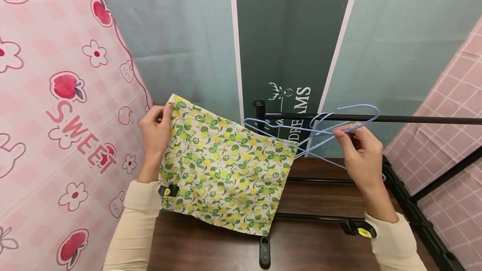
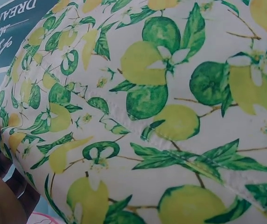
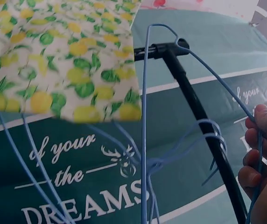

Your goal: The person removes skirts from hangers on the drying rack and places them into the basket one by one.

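The left hand (image 1: 155, 131) pinches the lemon-print cloth (image 1: 226, 166) at its nine o'clock corner; the right hand (image 1: 357, 149) grips blue wire hangers (image 1: 320, 131) hooked over the black rail (image 1: 376, 118). The cloth looks not yet hung.

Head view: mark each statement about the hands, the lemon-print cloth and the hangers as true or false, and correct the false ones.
1. The left hand grips the upper corner of the lemon-print cloth. True.
2. The right hand is held away from the hangers, touching nothing. False: it holds the blue wire hangers.
3. The hangers are red plastic. False: they are thin blue wire.
4. A black rail runs beside the hangers. True.
5. The cloth lies folded flat on the wooden surface. False: it is held up above it.
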### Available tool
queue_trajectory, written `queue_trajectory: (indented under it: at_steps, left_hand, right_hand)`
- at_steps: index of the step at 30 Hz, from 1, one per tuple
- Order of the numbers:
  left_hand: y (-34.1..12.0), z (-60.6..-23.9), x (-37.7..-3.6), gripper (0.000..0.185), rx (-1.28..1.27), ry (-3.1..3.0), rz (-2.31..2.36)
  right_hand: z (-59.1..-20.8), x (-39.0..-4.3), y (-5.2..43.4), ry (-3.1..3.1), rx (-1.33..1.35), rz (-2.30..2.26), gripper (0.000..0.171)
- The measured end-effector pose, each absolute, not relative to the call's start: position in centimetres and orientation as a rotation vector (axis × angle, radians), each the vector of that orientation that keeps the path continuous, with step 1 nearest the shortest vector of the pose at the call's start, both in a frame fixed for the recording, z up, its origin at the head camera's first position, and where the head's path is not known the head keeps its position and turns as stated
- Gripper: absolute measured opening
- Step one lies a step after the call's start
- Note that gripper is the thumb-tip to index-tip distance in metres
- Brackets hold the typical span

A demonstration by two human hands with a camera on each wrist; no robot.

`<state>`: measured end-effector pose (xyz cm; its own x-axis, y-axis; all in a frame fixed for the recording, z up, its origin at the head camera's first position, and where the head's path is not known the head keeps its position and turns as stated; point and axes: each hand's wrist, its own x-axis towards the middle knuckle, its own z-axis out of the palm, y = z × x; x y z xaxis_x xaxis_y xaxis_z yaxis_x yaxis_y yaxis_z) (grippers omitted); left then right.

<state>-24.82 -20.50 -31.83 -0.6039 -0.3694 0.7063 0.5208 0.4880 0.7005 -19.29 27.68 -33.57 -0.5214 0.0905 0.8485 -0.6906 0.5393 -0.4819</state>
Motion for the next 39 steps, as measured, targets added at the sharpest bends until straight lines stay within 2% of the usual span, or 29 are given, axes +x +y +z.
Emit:
queue_trajectory:
  at_steps: [15,27,39]
  left_hand:
    - [-19.8,-29.0,-21.9,0.031,-0.037,-1.795,-1.282]
    - [-23.1,-30.2,-24.8,0.039,0.071,-1.742,-1.292]
    - [-22.4,-27.9,-23.7,0.038,0.113,-1.664,-1.355]
  right_hand:
    - [-35.3,-18.8,29.3,-1.904,0.427,1.045,0.010]
    - [-35.9,-17.7,30.5,-1.915,0.384,1.041,0.006]
    - [-36.8,-17.3,32.3,-1.905,0.388,1.063,0.005]
